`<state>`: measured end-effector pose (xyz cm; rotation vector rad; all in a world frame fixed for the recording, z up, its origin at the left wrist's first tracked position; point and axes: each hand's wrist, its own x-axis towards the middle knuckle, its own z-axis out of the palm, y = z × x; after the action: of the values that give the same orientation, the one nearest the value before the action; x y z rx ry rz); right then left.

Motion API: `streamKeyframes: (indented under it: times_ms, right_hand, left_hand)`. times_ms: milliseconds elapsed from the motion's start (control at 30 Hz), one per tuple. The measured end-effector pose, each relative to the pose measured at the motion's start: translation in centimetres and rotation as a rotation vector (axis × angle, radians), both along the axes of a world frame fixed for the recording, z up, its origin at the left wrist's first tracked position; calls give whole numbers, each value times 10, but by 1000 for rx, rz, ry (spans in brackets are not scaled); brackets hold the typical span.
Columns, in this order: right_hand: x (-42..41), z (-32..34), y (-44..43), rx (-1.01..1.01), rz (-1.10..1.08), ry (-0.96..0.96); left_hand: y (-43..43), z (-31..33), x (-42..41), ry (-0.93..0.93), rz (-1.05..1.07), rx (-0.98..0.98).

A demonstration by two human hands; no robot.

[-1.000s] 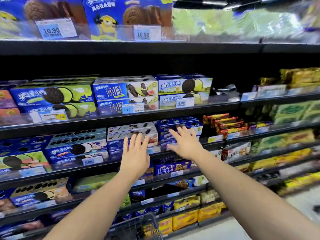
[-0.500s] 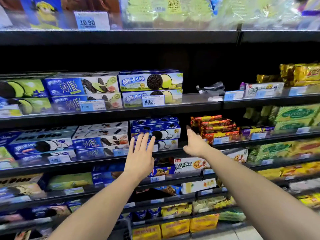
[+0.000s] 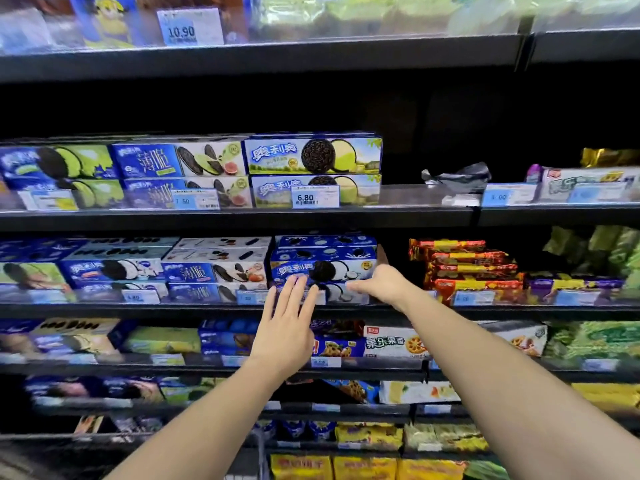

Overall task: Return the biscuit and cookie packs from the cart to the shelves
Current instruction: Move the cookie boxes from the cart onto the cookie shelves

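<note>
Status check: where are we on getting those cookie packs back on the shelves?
Done, apparently: a blue cookie box stack sits on the middle shelf. In hand: nothing; the left hand is flat and open before the stack, the right hand against its right end, seemingly squaring it up. Left: unclear, since the cart is barely in view.

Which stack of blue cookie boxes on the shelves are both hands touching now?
The rightmost blue stack on the middle shelf, beside the red packs. The left hand is on its front, the right hand at its right end.
</note>
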<state>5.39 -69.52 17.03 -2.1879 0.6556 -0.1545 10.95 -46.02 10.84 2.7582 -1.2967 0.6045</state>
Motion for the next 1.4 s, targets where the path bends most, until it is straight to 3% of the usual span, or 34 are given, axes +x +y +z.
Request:
streamKeyframes:
  times_ms: [300, 467, 667, 1100, 1233, 1400]
  right_hand:
    - [-1, 3, 12, 27, -28, -36]
    - [-20, -6, 34, -187, -86, -15]
    - [-50, -28, 65, -579, -72, 80]
    - [-46, -94, 188, -529, 195, 201]
    - [-19, -125, 213, -505, 259, 174]
    - [26, -172, 213, -440, 239, 94]
  left_hand:
    - [14, 3, -4, 49, 48, 4]
    - [26, 0, -15, 102, 34, 58]
    - [55, -13, -23, 168, 0, 113]
    - [170, -40, -21, 334, 55, 166]
    - [192, -61, 0, 357, 96, 106]
    - [195, -115, 40, 380, 170, -123]
